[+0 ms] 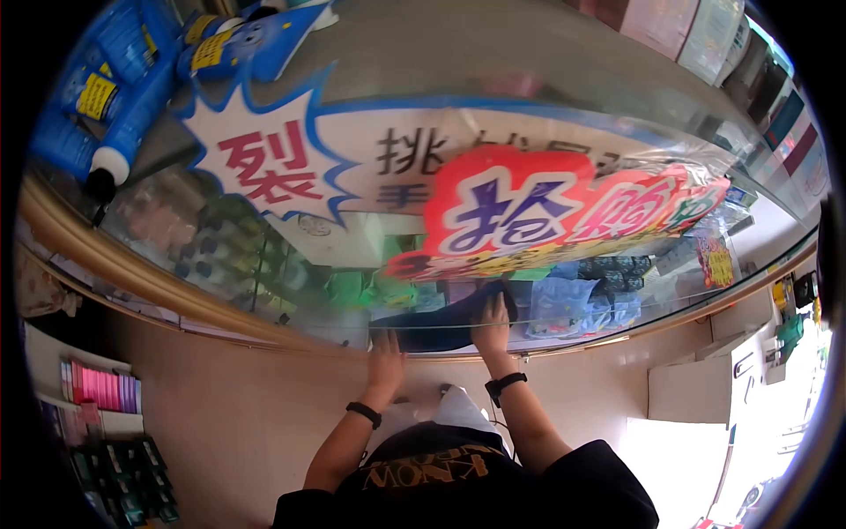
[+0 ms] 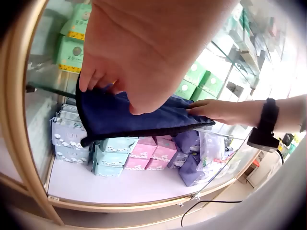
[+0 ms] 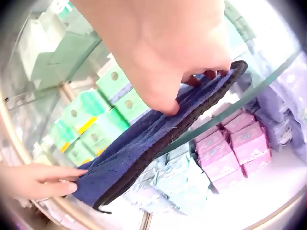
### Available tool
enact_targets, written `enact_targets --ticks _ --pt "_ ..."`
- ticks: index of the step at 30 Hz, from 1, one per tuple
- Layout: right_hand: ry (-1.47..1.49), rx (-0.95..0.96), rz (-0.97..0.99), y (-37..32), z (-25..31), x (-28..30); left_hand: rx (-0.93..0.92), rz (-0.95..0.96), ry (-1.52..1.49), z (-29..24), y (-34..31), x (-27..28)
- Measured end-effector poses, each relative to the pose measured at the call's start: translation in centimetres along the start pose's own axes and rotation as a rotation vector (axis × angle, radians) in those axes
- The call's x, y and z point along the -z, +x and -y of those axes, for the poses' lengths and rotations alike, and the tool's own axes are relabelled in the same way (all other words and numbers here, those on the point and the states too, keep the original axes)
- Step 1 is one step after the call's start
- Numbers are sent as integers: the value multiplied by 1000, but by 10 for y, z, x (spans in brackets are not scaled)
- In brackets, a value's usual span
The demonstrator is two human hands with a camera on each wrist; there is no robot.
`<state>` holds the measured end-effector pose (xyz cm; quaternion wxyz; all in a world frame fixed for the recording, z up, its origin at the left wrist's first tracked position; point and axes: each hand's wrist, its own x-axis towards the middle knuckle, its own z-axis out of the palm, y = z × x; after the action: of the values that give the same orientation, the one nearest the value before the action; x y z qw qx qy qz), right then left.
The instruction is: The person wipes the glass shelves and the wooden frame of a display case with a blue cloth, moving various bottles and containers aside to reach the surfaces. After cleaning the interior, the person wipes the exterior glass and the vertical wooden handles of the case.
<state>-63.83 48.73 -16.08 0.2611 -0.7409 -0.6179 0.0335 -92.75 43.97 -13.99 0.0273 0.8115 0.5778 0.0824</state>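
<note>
A folded dark blue cloth point(image 1: 436, 326) with black edging stretches between both hands at the front of a glass display counter. My left hand point(image 1: 385, 361) holds its left end, fingers bent down onto the fabric in the left wrist view. At the other end, my right hand point(image 1: 493, 328) grips the cloth point(image 3: 134, 153), thumb on the near side and fingertips curled over the top fold. In the right wrist view the cloth overlaps the edge of a glass shelf point(image 3: 240, 106). My palms hide part of the fabric in both wrist views.
Below the cloth stand pink packs point(image 2: 144, 148), pale blue packs point(image 2: 112, 153) and purple packs point(image 2: 189, 170). Green boxes point(image 3: 91, 129) line the shelf behind. Printed signs point(image 1: 529, 203) cover the counter top, with blue bottles point(image 1: 97, 97) at its left. A wooden frame point(image 2: 14, 96) edges the case.
</note>
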Motion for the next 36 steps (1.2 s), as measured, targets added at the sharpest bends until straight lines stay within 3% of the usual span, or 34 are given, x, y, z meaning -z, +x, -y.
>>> enact_targets --ticks 1,3,5,6,9,13,15,17,18,19,21,23,24,25,27,28,30,31,33,36 --pt "3 9 7 -6 7 -4 72 -30 46 6 -1 -1" --pt "41 298 61 -18 29 1 147 -58 91 27 -9 -12" --pt "87 280 188 -26 54 13 127 -193 391 59 -11 -48" --pt "82 292 187 -32 58 12 165 -151 217 55 -11 -28" --pt "103 291 148 -47 56 19 142 -154 170 46 -1 11" --pt "227 98 176 -51 16 34 39 23 -8 33 6 7" --pt "448 25 108 -49 -26 25 -142 -5 -153 5 10 14" --pt "638 -242 11 -47 -39 48 -271 -87 -240 -32 17 39" --pt "784 -196 -132 -47 -57 44 -338 -161 -279 -53 22 66" --pt "783 -191 -138 -45 -57 58 -403 -235 -316 -73 27 96" --pt "1589 -722 -250 -42 -44 98 -571 -321 -392 -101 30 143" --pt "1768 -428 -214 -33 -54 103 -730 -390 -418 -123 28 190" --pt "2393 -362 -47 -28 -55 113 -797 -438 -373 -131 26 210" --pt "2394 -356 -34 -20 -40 128 -791 -446 -367 -136 23 226" --pt "2300 46 160 -2 -2 157 -886 -578 -248 -144 16 249" --pt "2301 48 174 6 6 149 -883 -611 -236 -142 12 256" --pt "1879 -134 -100 22 29 132 -852 -632 -212 -131 3 265" --pt "1884 -128 -89 25 42 134 -831 -648 -193 -123 -2 270" --pt "2424 -68 249 25 95 165 -781 -617 -154 -102 -13 276" --pt "2554 -4 399 25 142 139 -583 -571 -171 -66 -34 281"
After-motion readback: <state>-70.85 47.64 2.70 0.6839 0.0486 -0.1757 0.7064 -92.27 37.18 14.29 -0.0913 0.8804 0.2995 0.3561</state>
